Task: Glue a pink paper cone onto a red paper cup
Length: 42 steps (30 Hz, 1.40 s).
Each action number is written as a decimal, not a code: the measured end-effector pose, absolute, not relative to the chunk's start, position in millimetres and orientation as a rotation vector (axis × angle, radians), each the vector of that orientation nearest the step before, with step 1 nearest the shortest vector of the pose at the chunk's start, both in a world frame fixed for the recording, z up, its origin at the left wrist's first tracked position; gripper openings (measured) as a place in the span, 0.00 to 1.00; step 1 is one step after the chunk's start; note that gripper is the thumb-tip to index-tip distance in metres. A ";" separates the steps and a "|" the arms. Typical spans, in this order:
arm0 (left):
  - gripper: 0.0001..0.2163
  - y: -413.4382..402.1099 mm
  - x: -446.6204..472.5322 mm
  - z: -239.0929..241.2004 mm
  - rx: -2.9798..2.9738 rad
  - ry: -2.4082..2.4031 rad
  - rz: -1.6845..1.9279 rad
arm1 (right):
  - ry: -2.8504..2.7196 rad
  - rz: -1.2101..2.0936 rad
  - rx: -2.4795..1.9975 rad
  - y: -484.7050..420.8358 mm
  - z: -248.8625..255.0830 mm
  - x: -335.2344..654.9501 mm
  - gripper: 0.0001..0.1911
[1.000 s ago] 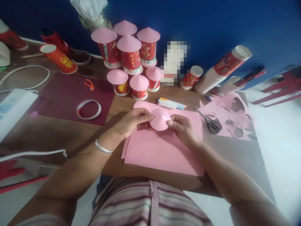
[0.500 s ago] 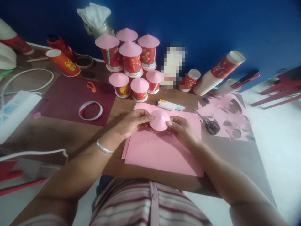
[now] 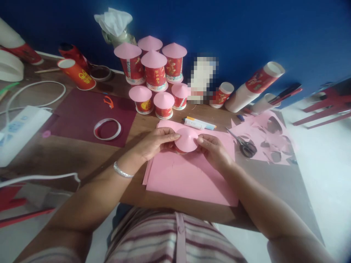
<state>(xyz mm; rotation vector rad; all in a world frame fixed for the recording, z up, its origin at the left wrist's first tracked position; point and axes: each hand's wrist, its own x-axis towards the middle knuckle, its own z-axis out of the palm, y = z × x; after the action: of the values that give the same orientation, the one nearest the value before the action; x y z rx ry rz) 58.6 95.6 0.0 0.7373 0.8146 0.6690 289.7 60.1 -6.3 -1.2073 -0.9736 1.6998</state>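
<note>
A small pink paper cone point(image 3: 187, 140) sits between both my hands, above a stack of pink paper sheets point(image 3: 189, 175) on the wooden table. My left hand point(image 3: 155, 143) pinches the cone's left edge with thumb and fingers closed on it. On the cone's right edge my right hand point(image 3: 214, 150) pinches the same way. A little red shows under the cone, but I cannot make out what it is. Behind them stand several red paper cups with pink cone lids point(image 3: 153, 69).
A glue stick and marker point(image 3: 199, 123) lie just beyond the cone. Scissors point(image 3: 245, 146) rest on pink paper scraps point(image 3: 270, 137) to the right. A tape roll point(image 3: 107, 129) lies on dark red paper point(image 3: 82, 117) at left, near a white power strip point(image 3: 16, 131). Stacked cups point(image 3: 253, 86) lean against the blue wall.
The view has shifted slightly, so things sit a little lower and further right in the picture. Both hands keep hold of the pink cone in about the same place.
</note>
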 end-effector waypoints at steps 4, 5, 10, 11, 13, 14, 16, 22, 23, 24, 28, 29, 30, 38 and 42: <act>0.24 95.6 57.3 2.7 0.756 0.853 0.661 | -1.021 1.679 -1.208 62.0 -2.7 288.2 0.29; 0.24 95.6 57.0 3.2 0.771 0.872 0.647 | -1.026 1.674 -1.213 62.3 -2.2 288.1 0.28; 0.24 95.7 56.3 3.5 0.858 0.931 0.601 | -1.028 1.686 -1.243 63.2 -0.3 288.7 0.28; 0.24 95.7 56.3 3.1 0.870 0.935 0.600 | -1.027 1.690 -1.246 63.5 0.2 288.8 0.28; 0.24 96.1 56.5 1.7 0.890 0.939 0.604 | -1.021 1.696 -1.252 64.3 1.1 288.8 0.29; 0.24 96.3 56.6 0.9 0.898 0.938 0.607 | -1.018 1.702 -1.253 64.7 1.6 288.6 0.29; 0.24 96.9 56.7 -0.6 0.907 0.931 0.609 | -1.013 1.717 -1.243 65.3 2.0 288.2 0.29; 0.25 98.2 56.4 -0.4 0.867 0.911 0.599 | -0.985 1.719 -1.187 64.4 -1.1 286.1 0.28; 0.26 98.0 56.6 0.3 0.864 0.907 0.600 | -0.980 1.724 -1.182 64.1 -1.8 285.7 0.28; 0.26 97.7 56.9 1.0 0.863 0.905 0.602 | -0.978 1.727 -1.179 63.9 -2.4 285.4 0.28; 0.26 95.7 58.2 2.2 0.886 0.908 0.621 | -1.010 1.698 -1.190 63.0 -3.4 285.9 0.29; 0.26 95.2 57.9 2.1 0.900 0.915 0.630 | -1.032 1.678 -1.204 62.6 -3.2 286.9 0.28; 0.25 94.9 57.2 1.9 0.921 0.927 0.638 | -1.059 1.651 -1.222 62.2 -2.8 288.5 0.28; 0.27 94.2 48.3 8.9 1.616 1.032 0.967 | -1.489 0.879 -1.343 55.4 7.0 304.1 0.28; 0.27 91.5 52.9 13.2 2.017 0.972 0.952 | -1.830 0.639 -1.248 52.0 12.3 296.2 0.27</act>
<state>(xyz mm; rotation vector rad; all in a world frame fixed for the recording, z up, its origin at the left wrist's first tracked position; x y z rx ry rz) 52.9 91.5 13.2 2.0167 0.9721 0.9516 296.2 52.0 12.3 -1.2483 -1.8299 0.6386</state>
